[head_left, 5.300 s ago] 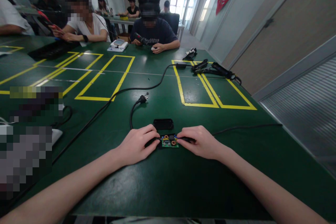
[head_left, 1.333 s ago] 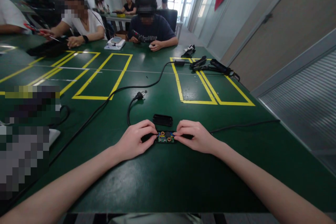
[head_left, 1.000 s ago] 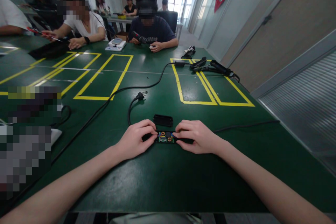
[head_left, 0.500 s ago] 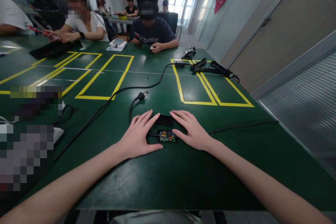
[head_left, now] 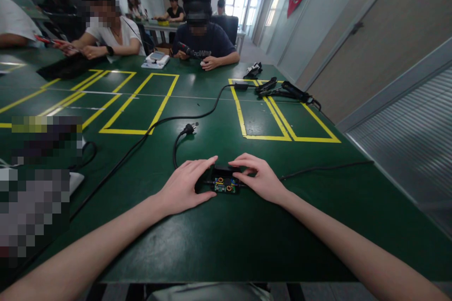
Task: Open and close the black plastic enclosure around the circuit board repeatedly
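A small green circuit board [head_left: 224, 185] with two copper coils lies in a black casing on the table in front of me. Right behind it is a black plastic cover [head_left: 225, 170], partly hidden by my fingers. My left hand [head_left: 187, 182] is open at the left side, index fingertip near the cover's left end and thumb stretched beside the board's lower left corner. The curved fingers and thumb of my right hand [head_left: 260, 178] close around the cover's right end. Black cables leave the casing at both sides; one leads toward a power plug [head_left: 188, 129].
A long black cable [head_left: 169, 117] crosses the green table [head_left: 197, 249] past yellow tape outlines. Black cable bundles [head_left: 282, 90] lie at the far right. A white device [head_left: 156, 60] stands at the back. Blurred items sit at the left. Several people are seated beyond.
The black cover has come closer to the circuit board. My right fingers have curled in around its end. My left index finger has lowered toward it, thumb still spread.
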`<action>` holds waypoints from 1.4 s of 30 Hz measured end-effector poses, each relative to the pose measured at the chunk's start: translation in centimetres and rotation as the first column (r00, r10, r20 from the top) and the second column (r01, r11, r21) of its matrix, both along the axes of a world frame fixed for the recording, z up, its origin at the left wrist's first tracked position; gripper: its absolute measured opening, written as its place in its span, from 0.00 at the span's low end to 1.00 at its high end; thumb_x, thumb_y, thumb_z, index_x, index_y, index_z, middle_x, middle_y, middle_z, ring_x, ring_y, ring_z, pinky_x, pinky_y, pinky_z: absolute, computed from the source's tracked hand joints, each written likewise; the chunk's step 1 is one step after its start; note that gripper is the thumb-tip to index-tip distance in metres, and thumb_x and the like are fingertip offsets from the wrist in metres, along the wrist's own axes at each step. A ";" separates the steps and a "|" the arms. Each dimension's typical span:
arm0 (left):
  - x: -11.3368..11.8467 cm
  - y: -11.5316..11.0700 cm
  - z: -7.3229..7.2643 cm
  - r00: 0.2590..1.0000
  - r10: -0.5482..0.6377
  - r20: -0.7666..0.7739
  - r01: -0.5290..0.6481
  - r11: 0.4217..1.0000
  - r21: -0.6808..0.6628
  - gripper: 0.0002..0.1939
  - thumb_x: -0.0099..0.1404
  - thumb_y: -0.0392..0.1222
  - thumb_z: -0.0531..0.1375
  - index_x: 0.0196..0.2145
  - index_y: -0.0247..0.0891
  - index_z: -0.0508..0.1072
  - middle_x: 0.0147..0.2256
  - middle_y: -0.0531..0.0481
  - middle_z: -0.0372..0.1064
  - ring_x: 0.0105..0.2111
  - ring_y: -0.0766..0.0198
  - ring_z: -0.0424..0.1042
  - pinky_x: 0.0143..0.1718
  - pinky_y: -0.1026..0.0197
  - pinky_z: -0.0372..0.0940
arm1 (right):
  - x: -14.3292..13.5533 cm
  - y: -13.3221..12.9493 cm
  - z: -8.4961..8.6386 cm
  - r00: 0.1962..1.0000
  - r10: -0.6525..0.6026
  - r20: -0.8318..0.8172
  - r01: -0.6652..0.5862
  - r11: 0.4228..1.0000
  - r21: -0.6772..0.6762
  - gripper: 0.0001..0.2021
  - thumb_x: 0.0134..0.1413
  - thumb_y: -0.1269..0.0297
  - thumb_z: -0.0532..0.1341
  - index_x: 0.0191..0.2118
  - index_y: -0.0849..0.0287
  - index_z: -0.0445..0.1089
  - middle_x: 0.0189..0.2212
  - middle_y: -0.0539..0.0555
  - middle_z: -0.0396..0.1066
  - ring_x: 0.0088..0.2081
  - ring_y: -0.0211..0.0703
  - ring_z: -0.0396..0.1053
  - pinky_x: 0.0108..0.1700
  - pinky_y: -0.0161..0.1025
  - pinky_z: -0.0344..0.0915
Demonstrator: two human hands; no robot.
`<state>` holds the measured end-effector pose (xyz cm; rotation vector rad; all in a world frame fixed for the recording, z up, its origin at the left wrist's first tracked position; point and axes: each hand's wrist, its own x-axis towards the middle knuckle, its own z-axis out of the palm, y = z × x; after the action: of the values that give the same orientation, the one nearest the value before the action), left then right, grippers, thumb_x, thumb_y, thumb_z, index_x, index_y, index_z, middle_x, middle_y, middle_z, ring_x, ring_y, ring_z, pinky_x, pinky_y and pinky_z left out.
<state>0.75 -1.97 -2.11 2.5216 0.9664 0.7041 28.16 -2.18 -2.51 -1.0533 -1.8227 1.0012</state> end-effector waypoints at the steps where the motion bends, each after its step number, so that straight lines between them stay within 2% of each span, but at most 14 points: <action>1: 0.0 0.0 0.0 1.000 0.001 -0.002 -0.001 1.000 0.001 0.46 0.64 0.44 0.71 0.73 0.46 0.54 0.59 0.42 0.73 0.57 0.49 0.74 0.60 0.46 0.68 | -0.1 -0.1 0.0 0.999 -0.025 -0.033 0.024 0.999 -0.039 0.11 0.60 0.64 0.66 0.47 0.55 0.82 0.45 0.55 0.74 0.35 0.39 0.77 0.34 0.36 0.80; 5: 0.1 0.0 0.1 1.000 -0.003 -0.006 0.003 1.000 0.005 0.46 0.64 0.43 0.71 0.73 0.45 0.55 0.59 0.42 0.74 0.56 0.49 0.75 0.59 0.46 0.69 | -0.3 -0.3 0.2 0.983 -0.122 -0.135 0.106 0.987 -0.121 0.10 0.58 0.60 0.70 0.45 0.55 0.82 0.45 0.54 0.73 0.34 0.38 0.77 0.35 0.37 0.82; 11: 0.1 0.0 0.1 0.999 -0.029 -0.019 0.029 1.000 0.009 0.42 0.66 0.43 0.70 0.72 0.44 0.57 0.55 0.42 0.76 0.53 0.50 0.76 0.57 0.47 0.69 | -0.6 -0.6 0.5 0.986 -0.099 -0.134 0.081 0.987 -0.136 0.11 0.56 0.57 0.72 0.43 0.54 0.83 0.44 0.54 0.74 0.33 0.37 0.76 0.34 0.35 0.81; 17: 0.1 0.0 0.1 0.999 -0.031 -0.016 0.032 0.999 0.018 0.42 0.66 0.43 0.70 0.72 0.44 0.57 0.56 0.42 0.75 0.53 0.50 0.75 0.57 0.47 0.69 | -0.8 -0.7 0.5 0.975 -0.139 -0.172 0.108 0.978 -0.176 0.14 0.55 0.52 0.73 0.43 0.55 0.83 0.45 0.55 0.74 0.34 0.39 0.77 0.37 0.38 0.82; 25: 0.1 0.0 0.2 0.999 -0.033 -0.012 0.033 0.999 0.021 0.41 0.65 0.43 0.70 0.71 0.44 0.58 0.55 0.42 0.76 0.53 0.51 0.76 0.57 0.48 0.69 | -0.7 -0.8 0.8 0.980 -0.125 -0.157 0.093 0.976 -0.197 0.15 0.55 0.52 0.72 0.43 0.56 0.83 0.46 0.55 0.73 0.33 0.38 0.76 0.36 0.38 0.81; 29: 0.1 0.0 0.3 0.999 -0.032 -0.001 0.032 0.999 -0.003 0.37 0.66 0.44 0.69 0.68 0.45 0.62 0.55 0.43 0.76 0.52 0.51 0.76 0.57 0.47 0.69 | -0.5 -0.8 1.2 0.990 -0.065 -0.128 0.044 0.987 -0.156 0.14 0.57 0.52 0.71 0.43 0.56 0.82 0.45 0.56 0.74 0.36 0.40 0.76 0.35 0.36 0.78; 32: 0.2 -0.1 0.5 0.999 -0.036 0.028 0.037 0.999 -0.016 0.32 0.65 0.43 0.70 0.63 0.43 0.66 0.55 0.43 0.76 0.52 0.51 0.76 0.55 0.48 0.70 | -0.4 -0.7 1.6 0.994 -0.022 -0.110 0.011 0.995 -0.097 0.13 0.63 0.52 0.67 0.38 0.57 0.82 0.41 0.56 0.76 0.39 0.44 0.76 0.37 0.38 0.77; 37: 0.5 -0.2 0.9 0.998 -0.056 0.033 0.057 0.997 -0.042 0.17 0.65 0.39 0.69 0.50 0.41 0.72 0.48 0.46 0.77 0.47 0.54 0.77 0.48 0.52 0.71 | -0.3 -0.7 2.1 0.997 0.073 -0.002 -0.072 0.997 0.027 0.18 0.69 0.53 0.61 0.33 0.58 0.80 0.34 0.56 0.77 0.36 0.44 0.74 0.41 0.41 0.73; 42: 0.5 -0.2 0.9 0.996 -0.082 0.047 0.084 0.996 -0.040 0.14 0.65 0.38 0.69 0.46 0.41 0.71 0.48 0.46 0.76 0.47 0.54 0.77 0.48 0.53 0.70 | -0.4 -0.9 2.1 0.993 0.115 0.034 -0.118 0.986 0.115 0.17 0.72 0.54 0.60 0.34 0.58 0.79 0.34 0.56 0.77 0.37 0.44 0.74 0.41 0.41 0.71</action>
<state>1.30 -2.16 -1.22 2.4831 0.8476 0.7053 27.76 -3.10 -0.38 -0.9027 -1.9588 0.9400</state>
